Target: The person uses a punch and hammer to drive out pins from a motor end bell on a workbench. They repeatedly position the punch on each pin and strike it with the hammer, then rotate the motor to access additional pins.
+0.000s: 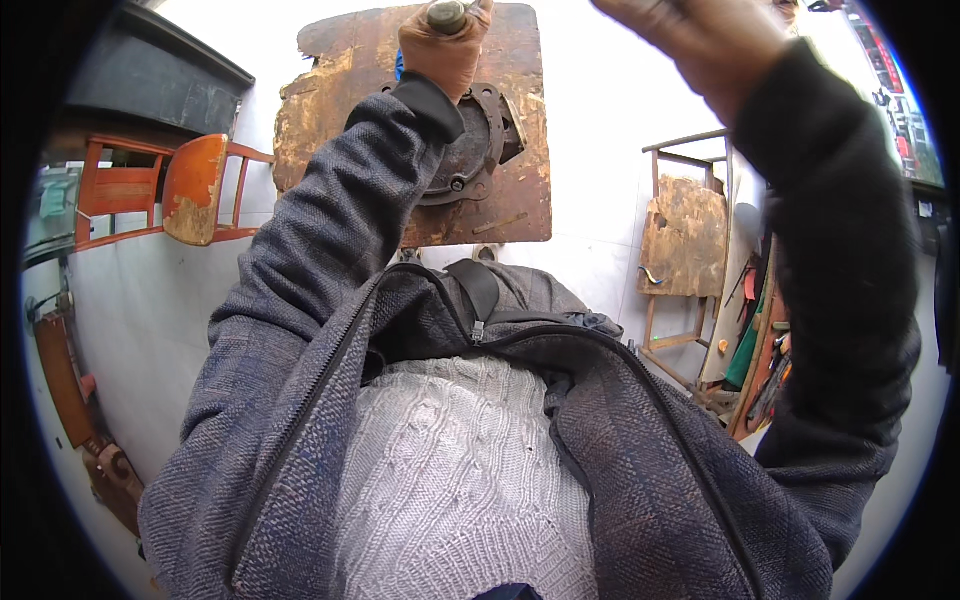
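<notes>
Gripping a rounded grey-green handle [446, 14] at about twelve o'clock in the view, the left hand [443, 50] has its fingers curled tight around that knob, so only the top of it shows above the fist. Directly below the fist, toward six o'clock from it, lies one round rusty metal part [478, 150], a disc-like casting with a bolt near its lower rim; the left sleeve covers much of it. The part rests on one worn wooden table [520, 80] with flaking, pale patches along its left edge. Whether the handle joins the metal part cannot be told, since the wrist hides the gap between them.

The right hand [700, 35] is raised at about one o'clock, well apart from the handle and the table; it is blurred and partly cut by the top edge, and whether its fingers are spread or closed cannot be told. Nothing shows in it.

Counted around the floor: one orange-red wooden chair [195, 190] lying on its side at ten o'clock, one upright wooden chair frame with a scuffed board [685, 235] at three o'clock, and a cluster of long tools [760, 350] leaning beside it, too crowded to count. One grey woven jacket [650, 470] hangs open over a white knitted sweater [450, 480] at six o'clock.
</notes>
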Demonstrator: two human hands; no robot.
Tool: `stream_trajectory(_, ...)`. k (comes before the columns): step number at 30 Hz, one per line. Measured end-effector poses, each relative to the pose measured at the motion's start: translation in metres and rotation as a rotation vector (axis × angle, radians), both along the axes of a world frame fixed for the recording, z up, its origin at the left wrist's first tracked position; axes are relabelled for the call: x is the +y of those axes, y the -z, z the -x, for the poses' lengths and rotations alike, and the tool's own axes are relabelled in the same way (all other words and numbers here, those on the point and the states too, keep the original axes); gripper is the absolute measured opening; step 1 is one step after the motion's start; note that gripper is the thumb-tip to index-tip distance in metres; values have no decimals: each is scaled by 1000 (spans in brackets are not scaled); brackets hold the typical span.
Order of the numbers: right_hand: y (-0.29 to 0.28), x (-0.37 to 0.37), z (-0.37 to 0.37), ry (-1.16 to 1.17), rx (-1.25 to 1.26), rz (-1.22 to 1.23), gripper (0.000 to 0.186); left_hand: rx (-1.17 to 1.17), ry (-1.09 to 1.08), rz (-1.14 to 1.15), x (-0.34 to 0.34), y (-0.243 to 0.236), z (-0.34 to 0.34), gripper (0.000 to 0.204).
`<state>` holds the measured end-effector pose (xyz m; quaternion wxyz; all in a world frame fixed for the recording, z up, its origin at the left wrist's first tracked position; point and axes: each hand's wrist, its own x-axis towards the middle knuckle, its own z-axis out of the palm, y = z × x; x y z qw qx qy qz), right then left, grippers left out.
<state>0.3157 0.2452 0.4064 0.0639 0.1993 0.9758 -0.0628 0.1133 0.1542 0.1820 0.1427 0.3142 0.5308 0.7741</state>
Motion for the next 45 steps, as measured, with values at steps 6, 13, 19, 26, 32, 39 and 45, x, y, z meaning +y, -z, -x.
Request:
stream_trajectory(6, -25, -26, 1, -250, 278, -75, 58, 157, -107, 93, 2, 3, -6, 8)
stream_trajectory(13, 28, -28, 23, 58, -12, 115, 71, 305, 145, 170, 1, 9, 17, 11)
stream_trajectory(19, 16, -16, -21, 190, -6, 197, 74, -138, 435, 68, -19, -16, 31, 13)
stream_trajectory(26, 18, -19, -15, 35, 134, 129, 84, -55, 438, 282, -18, -30, 24, 4)
stream_trajectory(32, 4, -24, 18, 201, -86, 221, 65, -36, 295, 354, -12, -31, 10, 15)
stream_trajectory(39, -17, -27, 34, 391, -271, 330, 66, -32, -19, 151, -3, -28, -20, 15)
stream_trajectory(45, -65, -66, 17, 203, 77, 51, 61, -161, 187, 187, -3, -28, 12, 19)
